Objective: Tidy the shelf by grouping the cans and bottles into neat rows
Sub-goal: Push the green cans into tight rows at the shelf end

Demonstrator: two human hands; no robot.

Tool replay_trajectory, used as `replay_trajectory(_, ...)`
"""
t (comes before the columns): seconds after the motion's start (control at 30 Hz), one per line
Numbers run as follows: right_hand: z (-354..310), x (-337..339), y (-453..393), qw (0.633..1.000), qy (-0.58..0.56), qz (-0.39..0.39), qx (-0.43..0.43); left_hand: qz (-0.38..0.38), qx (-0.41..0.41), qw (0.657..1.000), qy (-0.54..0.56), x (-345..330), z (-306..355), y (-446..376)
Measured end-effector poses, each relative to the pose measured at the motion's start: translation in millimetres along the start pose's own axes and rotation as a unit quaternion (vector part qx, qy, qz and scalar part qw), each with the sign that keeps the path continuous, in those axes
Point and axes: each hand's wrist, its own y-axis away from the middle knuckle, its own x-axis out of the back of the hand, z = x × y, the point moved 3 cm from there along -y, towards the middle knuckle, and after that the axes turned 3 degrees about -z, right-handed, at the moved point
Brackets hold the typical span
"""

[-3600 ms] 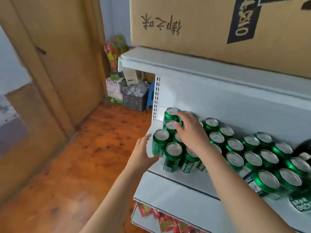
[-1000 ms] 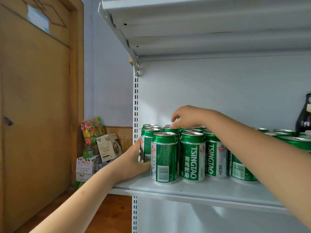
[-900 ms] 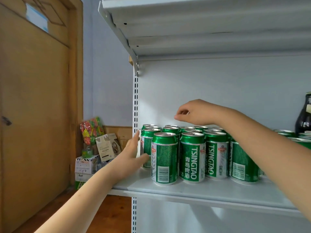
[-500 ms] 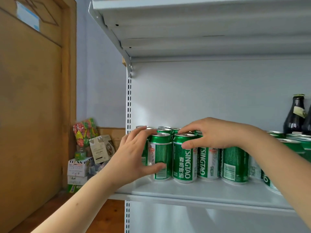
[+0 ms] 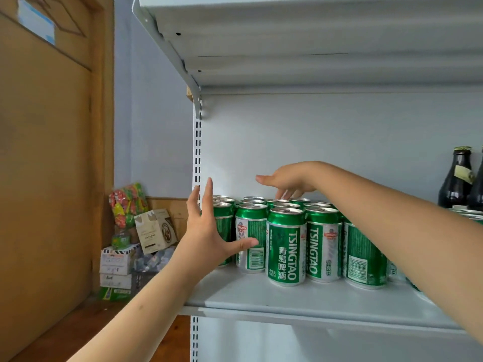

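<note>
Several green Tsingtao cans (image 5: 286,246) stand upright in tight rows at the left end of the white shelf (image 5: 300,299). My left hand (image 5: 209,236) is spread flat against the leftmost cans, fingers straight up and thumb across the front of a can (image 5: 252,239). My right hand (image 5: 290,180) hovers over the back rows, its fingers pointing down and touching the can tops. Dark glass bottles (image 5: 457,178) stand at the far right behind more cans.
The shelf above (image 5: 313,48) hangs low over the cans. A slotted upright (image 5: 197,152) marks the shelf's left edge. Boxes and snack bags (image 5: 136,231) are piled on the wooden floor in the corner beside a wooden door (image 5: 44,152).
My left hand has let go of the front left can and now lies flat against the can block's side. My right hand has lifted off the front cans and reached over the back rows.
</note>
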Motion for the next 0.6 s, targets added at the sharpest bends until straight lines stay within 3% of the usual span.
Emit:
replay_trajectory(0.13, -7, -11, -35, 0.996, 0.004, -0.075, -0.040, -0.013, 0.035, 0.995, 0.087, 0, -9, 1)
replay_trajectory(0.33, -10, -15, -47, 0.989, -0.027, -0.142, 0.002, -0.019, 0.041, 0.993, 0.112, -1, -12, 0)
replay_trajectory(0.4, -5, -11, -44, 0.992, 0.030, -0.123, 0.013, -0.017, 0.042, 0.993, 0.113, 0, -11, 1)
replay_trajectory(0.5, 7, 5, -33, 0.986, 0.153, -0.033, 0.059, 0.001, 0.038, 0.997, 0.074, 1, -8, 3)
replay_trajectory(0.6, 26, 8, -27, 0.986, 0.128, -0.083, 0.067, 0.038, 0.002, 0.999, 0.008, 2, -7, 3)
